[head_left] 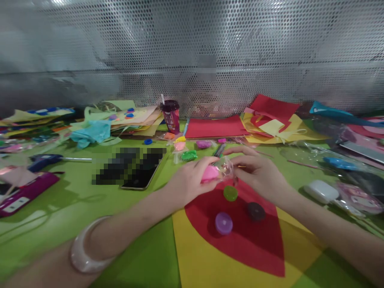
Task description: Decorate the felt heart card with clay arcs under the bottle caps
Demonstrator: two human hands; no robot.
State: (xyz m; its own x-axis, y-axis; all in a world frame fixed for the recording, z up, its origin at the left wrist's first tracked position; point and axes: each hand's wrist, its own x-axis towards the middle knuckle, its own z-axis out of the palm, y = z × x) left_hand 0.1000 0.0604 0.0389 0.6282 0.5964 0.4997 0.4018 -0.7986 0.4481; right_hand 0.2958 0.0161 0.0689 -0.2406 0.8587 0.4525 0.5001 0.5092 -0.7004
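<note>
My left hand (187,182) is closed round a lump of pink clay in a clear plastic wrapper (214,172). My right hand (258,170) pinches the other end of that wrapper. Both hands hover over a red paper shape (243,240) lying on a yellow sheet (198,256). On the red paper rest three flat clay discs: a green one (230,193), a purple one (223,223) and a dark brown one (256,211). A pale bangle (85,250) circles my left wrist.
A phone (141,170) lies left of my hands on the green table (75,200). A dark cup with a straw (171,115) stands at the back among small clay packets (189,155). Coloured paper piles (270,120) line the back; a white case (321,191) sits right.
</note>
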